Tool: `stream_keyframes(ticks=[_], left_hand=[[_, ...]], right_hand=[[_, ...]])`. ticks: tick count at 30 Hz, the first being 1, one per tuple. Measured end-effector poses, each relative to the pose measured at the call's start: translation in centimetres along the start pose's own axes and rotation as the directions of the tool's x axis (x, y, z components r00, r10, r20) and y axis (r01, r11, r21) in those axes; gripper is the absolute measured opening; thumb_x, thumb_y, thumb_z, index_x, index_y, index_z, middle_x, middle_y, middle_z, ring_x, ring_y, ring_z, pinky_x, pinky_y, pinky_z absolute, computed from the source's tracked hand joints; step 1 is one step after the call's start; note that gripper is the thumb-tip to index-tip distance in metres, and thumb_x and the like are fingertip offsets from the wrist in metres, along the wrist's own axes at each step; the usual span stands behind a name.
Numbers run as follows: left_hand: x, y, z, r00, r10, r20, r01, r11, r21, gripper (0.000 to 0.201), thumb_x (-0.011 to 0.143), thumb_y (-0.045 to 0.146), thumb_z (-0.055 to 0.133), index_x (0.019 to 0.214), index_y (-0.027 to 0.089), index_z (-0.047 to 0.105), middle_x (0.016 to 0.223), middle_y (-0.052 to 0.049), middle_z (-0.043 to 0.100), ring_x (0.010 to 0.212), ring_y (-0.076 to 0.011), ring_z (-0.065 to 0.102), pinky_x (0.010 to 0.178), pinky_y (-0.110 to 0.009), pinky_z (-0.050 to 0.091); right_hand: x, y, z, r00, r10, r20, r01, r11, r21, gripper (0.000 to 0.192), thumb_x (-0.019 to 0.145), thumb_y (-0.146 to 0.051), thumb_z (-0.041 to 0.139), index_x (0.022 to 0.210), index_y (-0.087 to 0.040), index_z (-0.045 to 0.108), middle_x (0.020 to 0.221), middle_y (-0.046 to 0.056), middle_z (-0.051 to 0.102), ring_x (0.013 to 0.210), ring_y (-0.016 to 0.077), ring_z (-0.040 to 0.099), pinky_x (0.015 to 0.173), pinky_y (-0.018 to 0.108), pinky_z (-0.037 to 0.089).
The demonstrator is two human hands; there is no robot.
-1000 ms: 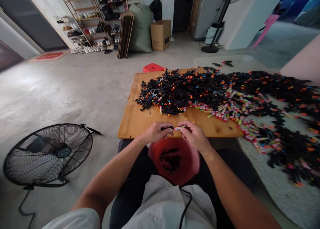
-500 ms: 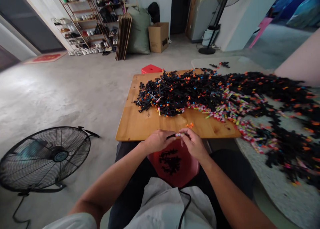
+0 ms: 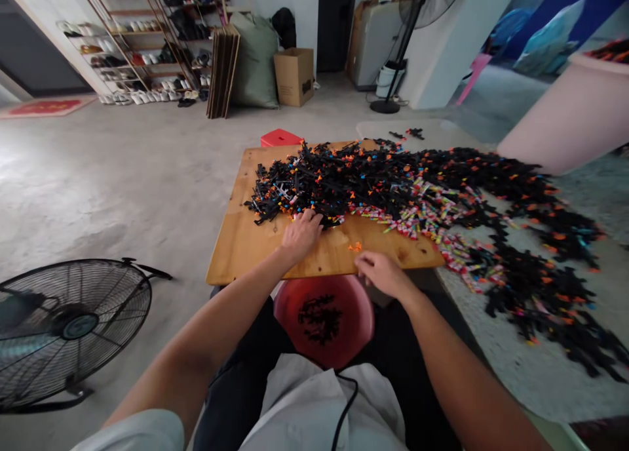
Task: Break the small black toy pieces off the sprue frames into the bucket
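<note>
Nearest us, one dark cord (image 3: 346,415) runs down one pale shirt (image 3: 289,405). Beyond it is one red basin (image 3: 361,313), holding a cluster of black pieces (image 3: 322,330) too tangled for us to count. One floor fan (image 3: 78,326) stands to our left.

We have two hands at work. The right hand (image 3: 383,274) is just off the near edge of one wooden table (image 3: 250,251), fingers bent inward; we cannot tell whether they pinch anything. Just beyond its fingertips lies a small cluster of orange bits (image 3: 356,246), blurred together. The left hand (image 3: 301,236) reaches over the boards, fingers partly curled at the near edge of one long black heap (image 3: 339,176); we cannot tell whether it grips a piece.

That heap, dotted orange and blue, is past counting, as are the bright printed tubes (image 3: 407,218) along its near side. Both spread right onto one speckled grey slab (image 3: 501,366).

Farther off we count one red stool (image 3: 280,138), one pale tub (image 3: 565,120), one cardboard box (image 3: 293,77), one green sack (image 3: 253,64) and one pedestal fan (image 3: 405,41).
</note>
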State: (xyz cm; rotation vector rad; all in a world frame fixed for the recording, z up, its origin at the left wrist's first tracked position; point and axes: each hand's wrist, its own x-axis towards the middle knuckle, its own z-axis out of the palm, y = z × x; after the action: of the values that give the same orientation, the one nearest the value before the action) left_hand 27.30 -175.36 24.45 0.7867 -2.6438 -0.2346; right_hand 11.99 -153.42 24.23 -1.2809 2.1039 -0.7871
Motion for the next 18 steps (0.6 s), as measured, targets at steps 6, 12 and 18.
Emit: stream_keyframes(ticks=[6,12,18], left_hand=[[1.3,1.1,-1.3,0.984,-0.125,0.124,0.108,0.985,0.133,0.031,0.099,0.035,0.065,0.128,0.024,0.066,0.127,-0.014,0.059,0.122,-0.0332,0.057,0.086,-0.04,0.056],[1.0,-0.2,-1.2,0.995,-0.084,0.061,0.08,0.995,0.059,0.023,0.091,0.034,0.074,0.11,0.022,0.068,0.125,-0.013,0.059,0.121,-0.032,0.056,0.087,-0.04,0.054],[-0.4,-2.1,-1.1,0.972,-0.22,-0.083,0.163,0.885,-0.437,0.017,0.09,0.025,0.07,0.081,0.022,0.056,0.086,-0.003,0.064,0.085,-0.0193,0.062,0.08,-0.033,0.049]], right_hand=[[5.0,0.5,-4.7,0.818,0.191,-0.542,-0.445,0.808,-0.386,0.033,0.103,-0.036,0.051,0.119,-0.014,0.07,0.114,0.021,0.076,0.11,0.0331,0.072,0.091,0.039,0.051],[7.3,0.7,-5.1,0.773,0.307,-0.555,-0.561,0.74,-0.372,0.044,0.102,-0.033,0.054,0.136,-0.005,0.058,0.118,0.028,0.073,0.116,0.0379,0.071,0.095,0.045,0.052],[5.4,0.2,-3.7,0.816,0.277,-0.507,-0.486,0.804,-0.343,0.041,0.096,-0.022,0.057,0.131,-0.003,0.06,0.121,0.029,0.072,0.111,0.0366,0.072,0.094,0.044,0.052]])
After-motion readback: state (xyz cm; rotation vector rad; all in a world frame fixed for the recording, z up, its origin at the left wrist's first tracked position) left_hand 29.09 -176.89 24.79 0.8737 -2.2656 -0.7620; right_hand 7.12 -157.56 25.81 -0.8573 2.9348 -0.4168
